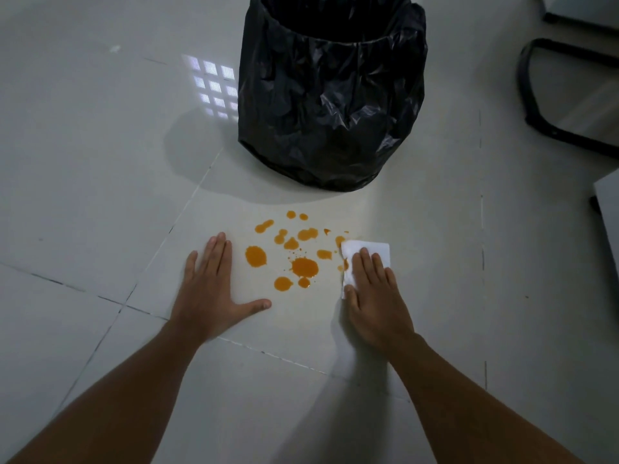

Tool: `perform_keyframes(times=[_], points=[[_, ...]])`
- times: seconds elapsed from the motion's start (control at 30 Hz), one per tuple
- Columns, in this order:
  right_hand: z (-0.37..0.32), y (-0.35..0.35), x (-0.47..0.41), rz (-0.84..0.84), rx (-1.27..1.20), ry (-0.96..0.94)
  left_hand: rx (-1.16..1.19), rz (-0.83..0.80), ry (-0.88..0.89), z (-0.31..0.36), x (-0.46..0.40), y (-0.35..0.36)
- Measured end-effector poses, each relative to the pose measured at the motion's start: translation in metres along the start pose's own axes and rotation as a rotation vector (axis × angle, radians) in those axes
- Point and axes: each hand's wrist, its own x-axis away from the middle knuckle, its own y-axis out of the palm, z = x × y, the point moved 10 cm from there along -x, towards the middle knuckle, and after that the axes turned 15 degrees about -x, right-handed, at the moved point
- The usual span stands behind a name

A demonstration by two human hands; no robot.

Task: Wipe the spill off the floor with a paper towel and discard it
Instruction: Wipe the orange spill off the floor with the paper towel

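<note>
Right hand [375, 296]: pressed flat on folded paper towel [375, 252], not gripping; thin, soft, tears wet; pinch dry edge
Left hand [214, 283]: open, empty, beside orange spill [304, 266]

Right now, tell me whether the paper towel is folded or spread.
Folded: the paper towel is a small thick rectangle under the right hand.

One head-worn camera looks steeply down and forward, close over the tiled floor [100, 162].
</note>
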Motion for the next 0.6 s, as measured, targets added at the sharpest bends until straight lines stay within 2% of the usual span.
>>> perform_keyframes(times=[0.13, 0.33, 0.6], points=[[0.009, 0.002, 0.022, 0.034, 0.020, 0.035, -0.004, -0.005, 0.006, 0.000, -0.001, 0.001], [0.022, -0.008, -0.023, 0.033, 0.062, 0.076, -0.031, 0.000, 0.013, 0.001, -0.001, 0.002], [-0.002, 0.004, 0.005, 0.015, 0.059, -0.089, -0.024, 0.014, 0.016, 0.002, -0.002, 0.000]])
